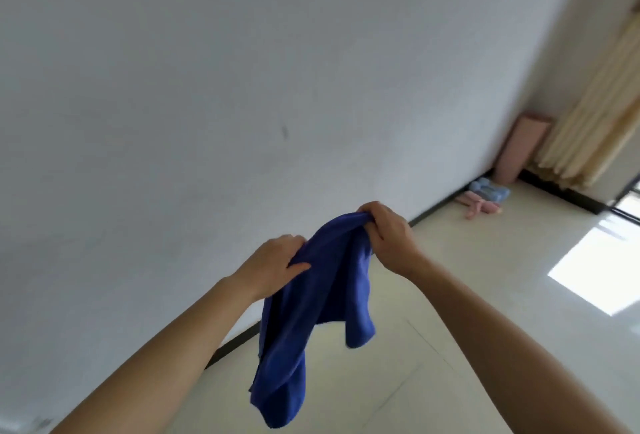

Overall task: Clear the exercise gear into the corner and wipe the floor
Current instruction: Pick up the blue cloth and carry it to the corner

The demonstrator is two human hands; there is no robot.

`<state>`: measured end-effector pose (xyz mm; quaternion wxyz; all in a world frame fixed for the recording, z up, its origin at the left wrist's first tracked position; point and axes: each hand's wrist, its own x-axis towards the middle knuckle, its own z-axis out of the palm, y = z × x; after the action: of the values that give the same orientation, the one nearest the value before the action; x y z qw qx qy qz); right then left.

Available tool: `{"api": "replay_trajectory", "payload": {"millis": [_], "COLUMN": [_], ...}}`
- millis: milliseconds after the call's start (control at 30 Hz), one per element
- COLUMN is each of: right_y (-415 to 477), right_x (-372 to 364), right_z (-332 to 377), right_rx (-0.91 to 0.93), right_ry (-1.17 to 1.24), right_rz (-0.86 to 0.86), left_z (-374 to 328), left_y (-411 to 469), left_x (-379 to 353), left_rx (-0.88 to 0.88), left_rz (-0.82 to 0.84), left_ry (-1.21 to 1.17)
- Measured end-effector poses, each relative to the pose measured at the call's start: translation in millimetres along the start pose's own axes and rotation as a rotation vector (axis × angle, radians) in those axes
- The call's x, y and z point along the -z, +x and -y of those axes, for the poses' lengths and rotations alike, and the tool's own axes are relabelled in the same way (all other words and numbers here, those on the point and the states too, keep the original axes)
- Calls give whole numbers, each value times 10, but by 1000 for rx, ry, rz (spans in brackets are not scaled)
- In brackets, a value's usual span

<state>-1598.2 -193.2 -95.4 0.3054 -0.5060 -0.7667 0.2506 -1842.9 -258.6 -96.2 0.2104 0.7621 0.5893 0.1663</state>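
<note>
Bright daylight fills the room. Below the cream pleated fabric curtain (595, 104) a hard-edged sun patch glares white on the pale glossy tiled floor (485, 260). Left of the curtain the plain white wall (207, 70) greys softly. The curtain and the pink and blue exercise gear (490, 189) at its foot are blurred. The deep-blue soft cloth (311, 312), lower left of it, shows dark folds. Wide-angle bending curves the edges.

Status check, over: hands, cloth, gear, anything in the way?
Left hand and right hand both gripping blue cloth, cloth hanging off the floor. Pink mat upright in corner, small gear beside it. No obstruction seen.
</note>
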Motion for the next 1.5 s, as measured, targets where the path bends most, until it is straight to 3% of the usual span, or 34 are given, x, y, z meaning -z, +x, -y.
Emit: {"api": "replay_trajectory", "payload": {"millis": [200, 400, 600, 700, 867, 933, 1233, 1500], "right_y": [12, 130, 606, 991, 1841, 2181, 2873, 3448], "right_x": [1339, 2597, 3203, 3255, 3367, 3551, 5471, 6951], "right_z": [-1313, -2472, -3501, -3880, -4431, -4661, -6165, -7964], "right_rx": [-75, -181, -422, -475, -383, -415, -582, -634], "right_ry": [76, -25, -332, -275, -85, -6, -254, -397], "right_rz": [-355, -478, -269, -214, 36, 14, -353, -381], "left_z": [-710, -1681, -2515, -2805, -3281, -3511, -4397, -5705], "left_y": [1332, 2736, 3982, 4693, 6110, 6675, 8907, 10601], "left_x": [-677, -1209, -1411, -1522, -1817, -1889, -2288, -3053], "left_rx": [41, -45, -210, -313, -526, -587, -730, -723], "left_rz": [-30, -33, -29, -61, -6, 27, 98, -29], "left_ry": [95, 130, 30, -34, -63, -59, 255, 9]}}
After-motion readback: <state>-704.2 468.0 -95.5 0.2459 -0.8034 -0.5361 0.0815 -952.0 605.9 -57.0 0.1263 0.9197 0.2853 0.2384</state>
